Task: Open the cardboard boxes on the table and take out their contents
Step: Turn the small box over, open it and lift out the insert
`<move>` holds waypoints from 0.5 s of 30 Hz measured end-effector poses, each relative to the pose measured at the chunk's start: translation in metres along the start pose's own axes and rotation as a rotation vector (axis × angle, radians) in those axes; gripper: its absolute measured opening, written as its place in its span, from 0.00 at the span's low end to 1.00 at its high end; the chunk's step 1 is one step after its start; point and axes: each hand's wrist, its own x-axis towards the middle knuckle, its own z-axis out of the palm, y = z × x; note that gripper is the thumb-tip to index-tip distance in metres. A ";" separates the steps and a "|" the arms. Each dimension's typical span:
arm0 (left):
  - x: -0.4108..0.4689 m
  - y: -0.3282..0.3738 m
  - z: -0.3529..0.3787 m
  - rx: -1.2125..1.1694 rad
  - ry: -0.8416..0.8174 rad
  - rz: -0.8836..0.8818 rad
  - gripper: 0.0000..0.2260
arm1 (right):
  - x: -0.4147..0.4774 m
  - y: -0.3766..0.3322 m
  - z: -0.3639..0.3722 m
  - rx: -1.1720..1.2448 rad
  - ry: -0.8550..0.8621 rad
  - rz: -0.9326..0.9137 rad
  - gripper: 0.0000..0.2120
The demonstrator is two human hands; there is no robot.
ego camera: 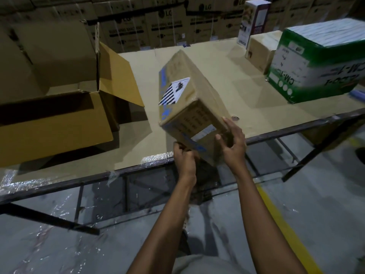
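Note:
A long brown cardboard box (pixel 189 91) with blue tape and a black-and-white striped label lies tilted at the table's near edge, its near end raised toward me. My right hand (pixel 232 144) grips that near end, fingers spread over its face. My left hand (pixel 184 156) is closed at the box's lower near corner, pinching its edge or tape; which one is unclear. A large brown box (pixel 59 119) stands open at the left, flaps up, its inside dark.
A green and white box (pixel 318 62) sits at the right, a smaller brown box (pixel 260 50) and a tall white carton (pixel 253 20) behind it. The table (pixel 138 155) has a dark metal frame. Stacked cartons line the back wall. A yellow line crosses the floor.

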 end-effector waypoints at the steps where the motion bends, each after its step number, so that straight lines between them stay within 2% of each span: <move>1: 0.000 0.005 0.001 0.083 -0.021 0.040 0.18 | -0.003 0.003 0.001 0.092 0.001 0.043 0.26; 4: 0.002 0.007 0.004 0.310 -0.062 0.106 0.15 | -0.017 0.018 0.004 0.267 0.011 0.189 0.25; 8: 0.009 -0.006 0.003 0.539 -0.142 0.158 0.20 | -0.036 0.021 0.002 0.169 0.039 0.345 0.28; 11: 0.012 -0.013 -0.003 0.483 -0.119 0.172 0.23 | -0.036 0.004 0.002 -0.070 0.027 0.269 0.41; 13: 0.014 -0.012 -0.010 0.408 -0.107 0.180 0.22 | -0.031 -0.021 0.008 -0.205 0.106 0.154 0.52; 15: 0.016 -0.008 -0.014 0.283 -0.085 0.153 0.22 | -0.020 -0.051 0.015 -0.312 0.209 0.010 0.56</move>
